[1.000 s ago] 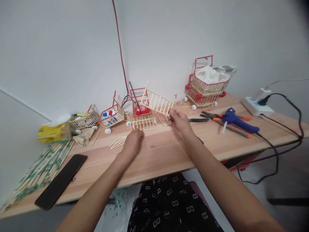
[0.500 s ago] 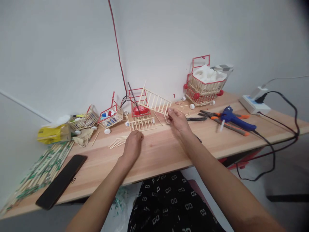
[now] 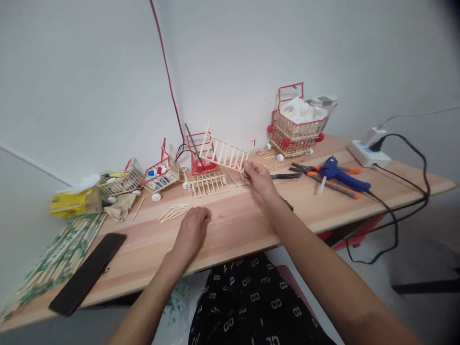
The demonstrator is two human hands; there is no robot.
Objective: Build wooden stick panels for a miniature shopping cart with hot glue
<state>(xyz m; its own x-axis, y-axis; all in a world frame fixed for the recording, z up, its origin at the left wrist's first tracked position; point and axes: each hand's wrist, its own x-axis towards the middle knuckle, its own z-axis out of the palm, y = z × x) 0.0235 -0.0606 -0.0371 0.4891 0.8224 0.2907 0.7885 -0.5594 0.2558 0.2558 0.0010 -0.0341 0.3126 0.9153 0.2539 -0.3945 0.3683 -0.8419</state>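
My right hand (image 3: 259, 179) pinches the lower right corner of a ladder-like wooden stick frame (image 3: 227, 154), raised and tilted above the table. My left hand (image 3: 194, 226) rests on the tabletop with its fingers curled closed; what is in them, if anything, is hidden. Just left of it lie several short cut sticks (image 3: 173, 212). Behind the hands another slatted stick panel (image 3: 208, 187) is in front of a miniature red-trimmed cart (image 3: 199, 136), which has a red container (image 3: 205, 166) and a thin dark rod in it.
More miniature carts (image 3: 161, 177) line the wall, and a larger one (image 3: 296, 129) holds white tissue. On the right are a blue glue gun (image 3: 341, 176), orange-handled pliers (image 3: 336, 186) and a power strip (image 3: 368, 153) with cables. A phone (image 3: 88, 273) and wrapped sticks (image 3: 61, 254) lie left.
My left hand has drawn back toward me, away from the slatted panel and the short sticks. My right hand still holds the frame at about the same tilt. The view has shifted slightly.
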